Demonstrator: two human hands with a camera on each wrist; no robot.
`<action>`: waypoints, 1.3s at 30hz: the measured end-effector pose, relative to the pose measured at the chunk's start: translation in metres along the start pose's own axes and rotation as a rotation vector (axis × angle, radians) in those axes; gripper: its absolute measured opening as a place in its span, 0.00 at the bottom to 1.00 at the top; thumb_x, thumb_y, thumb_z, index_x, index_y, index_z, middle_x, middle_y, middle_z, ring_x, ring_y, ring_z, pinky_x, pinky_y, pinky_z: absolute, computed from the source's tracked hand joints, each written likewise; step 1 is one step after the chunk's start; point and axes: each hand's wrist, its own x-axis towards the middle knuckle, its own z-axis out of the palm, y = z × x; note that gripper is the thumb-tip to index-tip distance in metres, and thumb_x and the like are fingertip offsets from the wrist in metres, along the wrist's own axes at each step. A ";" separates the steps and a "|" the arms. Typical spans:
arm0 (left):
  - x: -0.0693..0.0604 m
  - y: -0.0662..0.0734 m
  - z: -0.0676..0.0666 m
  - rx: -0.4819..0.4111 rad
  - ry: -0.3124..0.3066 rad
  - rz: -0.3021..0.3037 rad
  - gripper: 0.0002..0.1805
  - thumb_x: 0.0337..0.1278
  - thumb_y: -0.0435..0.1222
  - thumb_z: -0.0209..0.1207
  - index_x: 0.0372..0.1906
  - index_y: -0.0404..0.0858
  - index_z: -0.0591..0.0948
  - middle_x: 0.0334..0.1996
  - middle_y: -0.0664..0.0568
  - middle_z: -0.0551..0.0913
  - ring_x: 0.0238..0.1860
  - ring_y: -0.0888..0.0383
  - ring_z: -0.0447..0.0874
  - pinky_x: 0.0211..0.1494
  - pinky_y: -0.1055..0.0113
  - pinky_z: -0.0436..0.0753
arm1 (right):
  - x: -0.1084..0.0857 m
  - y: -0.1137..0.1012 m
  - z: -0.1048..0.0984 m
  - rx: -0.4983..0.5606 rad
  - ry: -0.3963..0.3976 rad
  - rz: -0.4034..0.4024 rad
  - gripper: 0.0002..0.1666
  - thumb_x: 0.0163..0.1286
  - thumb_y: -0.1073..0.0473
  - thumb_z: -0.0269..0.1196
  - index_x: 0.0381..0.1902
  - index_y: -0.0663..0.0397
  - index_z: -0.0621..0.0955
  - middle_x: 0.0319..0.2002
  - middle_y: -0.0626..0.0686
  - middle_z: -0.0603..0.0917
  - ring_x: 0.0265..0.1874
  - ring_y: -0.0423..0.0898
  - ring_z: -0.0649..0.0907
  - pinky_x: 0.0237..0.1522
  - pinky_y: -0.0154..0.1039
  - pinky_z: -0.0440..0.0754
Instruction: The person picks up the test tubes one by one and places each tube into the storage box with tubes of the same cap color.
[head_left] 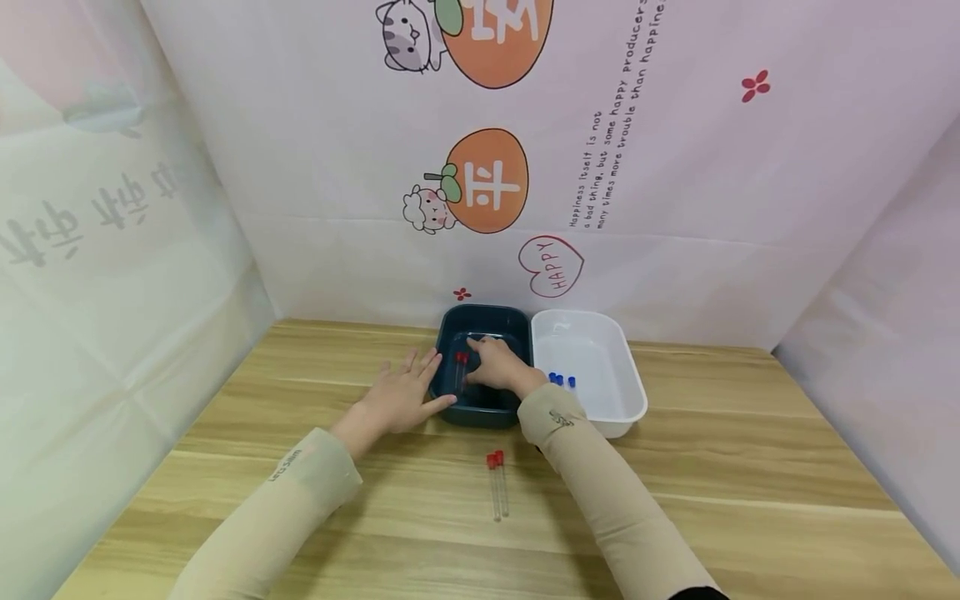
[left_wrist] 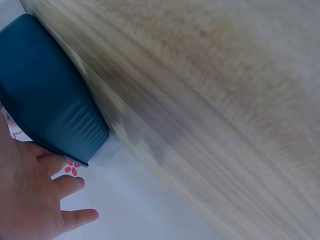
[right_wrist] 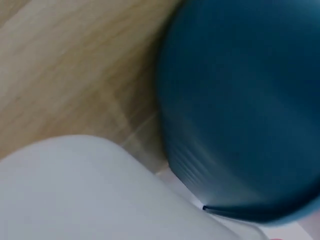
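Teal tub (head_left: pixel 482 417): held red-capped tubes (head_left: pixel 461 359)
White tub (head_left: pixel 637 390): held blue-capped tubes (head_left: pixel 559 380)
Surface (head_left: pixel 420 525): bore two reds (head_left: pixel 495 482), likely pending
Hands (head_left: pixel 397 396) (head_left: pixel 497 365): looked splayed

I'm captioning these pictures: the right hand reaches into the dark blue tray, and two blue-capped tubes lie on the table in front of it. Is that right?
Not quite: in the head view, the two tubes on the table have red caps, not blue. The rest holds: the right hand reaches into the dark blue tray, with the tubes in front.
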 end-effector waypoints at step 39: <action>-0.001 0.000 0.003 -0.033 0.020 -0.005 0.48 0.75 0.65 0.42 0.82 0.35 0.51 0.82 0.42 0.49 0.81 0.38 0.43 0.73 0.29 0.52 | -0.113 -0.018 -0.033 -0.125 0.093 -0.263 0.42 0.69 0.53 0.72 0.77 0.54 0.69 0.65 0.59 0.77 0.62 0.54 0.77 0.63 0.50 0.78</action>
